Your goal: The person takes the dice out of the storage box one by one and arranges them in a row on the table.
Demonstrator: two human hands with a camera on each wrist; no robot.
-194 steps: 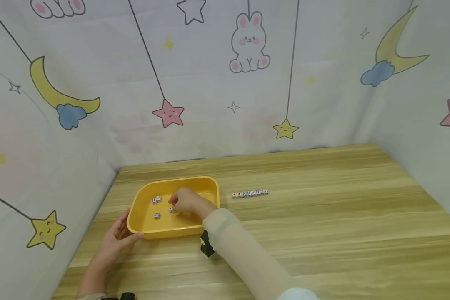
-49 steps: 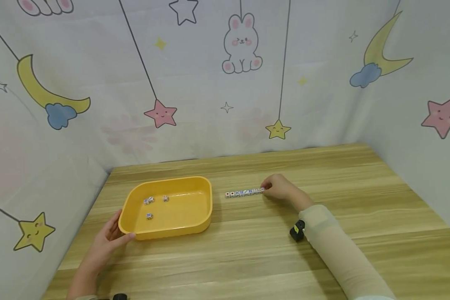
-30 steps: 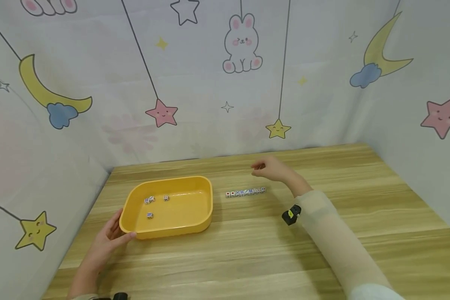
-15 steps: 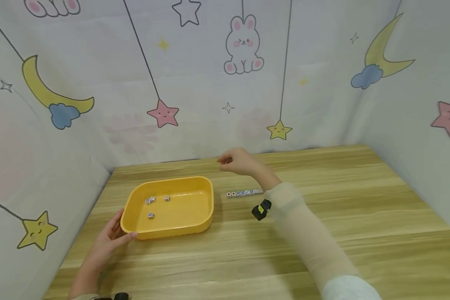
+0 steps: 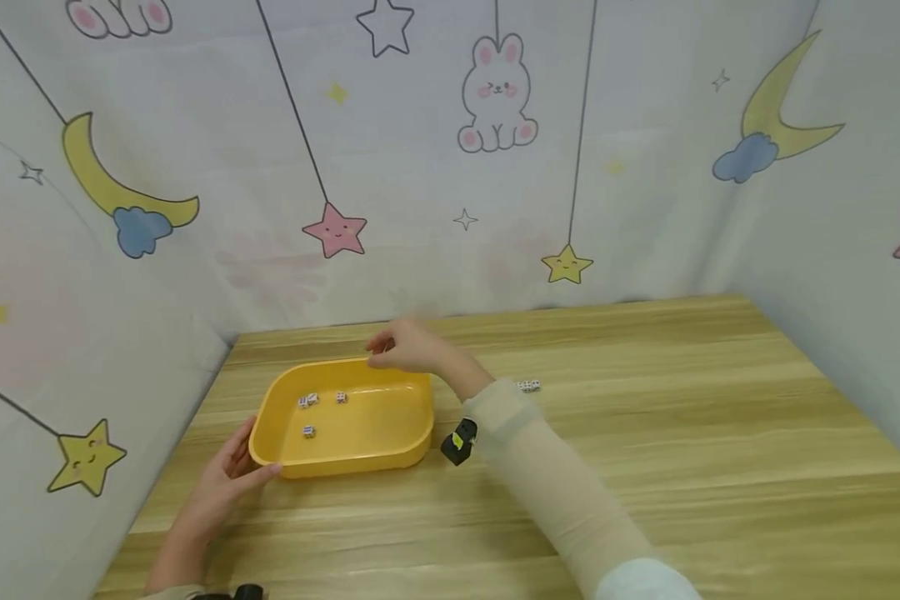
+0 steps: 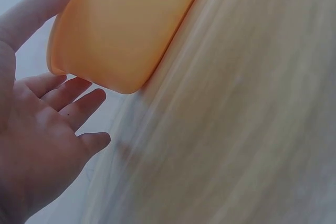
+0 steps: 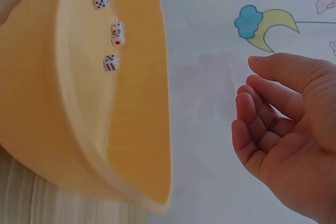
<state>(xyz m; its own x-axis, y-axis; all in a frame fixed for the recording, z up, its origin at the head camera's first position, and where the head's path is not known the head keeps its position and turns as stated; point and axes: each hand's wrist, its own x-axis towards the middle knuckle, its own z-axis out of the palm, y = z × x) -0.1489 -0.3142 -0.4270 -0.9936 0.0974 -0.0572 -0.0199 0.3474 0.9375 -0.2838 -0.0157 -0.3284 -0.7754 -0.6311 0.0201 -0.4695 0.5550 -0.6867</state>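
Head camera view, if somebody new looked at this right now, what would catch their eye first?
Probably the bright yellow tray, on the left part of the wood-grain table, with four dice lying inside it. Next might be the pale backdrop behind, with its winking cartoon bunny near the top middle. Easier to miss are a few more dice side by side on the table, just to the right of the right sleeve.

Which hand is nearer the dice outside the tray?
Right. The right hand hovers left of those dice, near the tray; the left hand is farther left, touching the tray's left end.
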